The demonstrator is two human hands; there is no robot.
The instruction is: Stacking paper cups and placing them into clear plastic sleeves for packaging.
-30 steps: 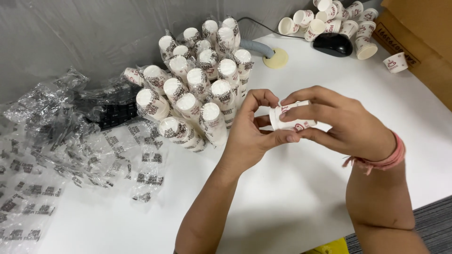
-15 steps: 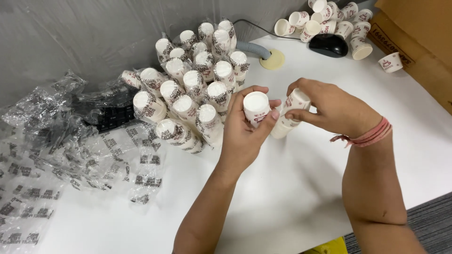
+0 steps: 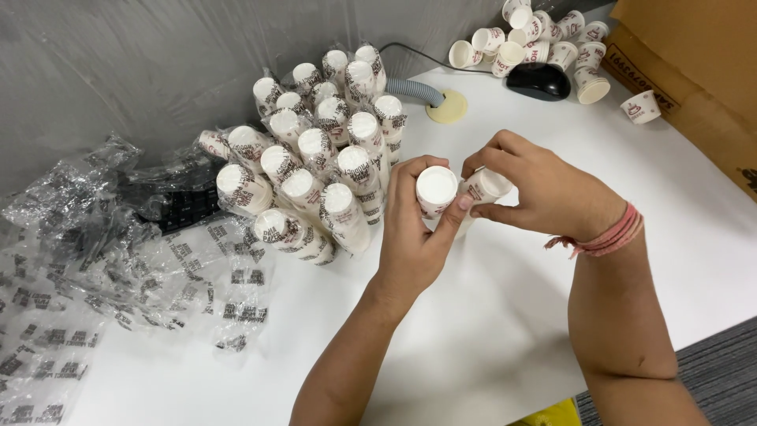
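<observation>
Head view of a white table (image 3: pixel 505 315), seen from above. The left hand (image 3: pixel 414 237) is closed around a small stack of paper cups (image 3: pixel 436 189), base turned up toward the camera, fingers wrapped behind and thumb laid across the front. The right hand (image 3: pixel 540 193) pinches a second stack of paper cups (image 3: pixel 482 188) between thumb and fingertips, just beside the first and touching it or nearly so. Compared with one second ago, when both hands worked together on a single crumpled-looking white bundle at the same spot, the bundle now reads as two separate stacks, one per hand; half a second ago the split was already visible, and the hands have since drawn the two stacks close and level. The judgement is that a nested column has been divided and the halves are being compared or re-nested.

Behind the left hand lies a heap of wrapped cup sleeves (image 3: pixel 315 181), bases outward. Clear printed plastic wrappers (image 3: pixel 102 276) cover the table's left part. Loose cups (image 3: pixel 544 47), a black computer mouse (image 3: pixel 538 80), a grey hose entering a round cable port (image 3: pixel 446 106) and a cardboard box (image 3: pixel 694 71) sit at the far right.

Hidden or uncertain: the number of cups in each stack, the mouths of both stacks behind the fingers, and a dark object under the wrappers. The box is cut off by the frame.
</observation>
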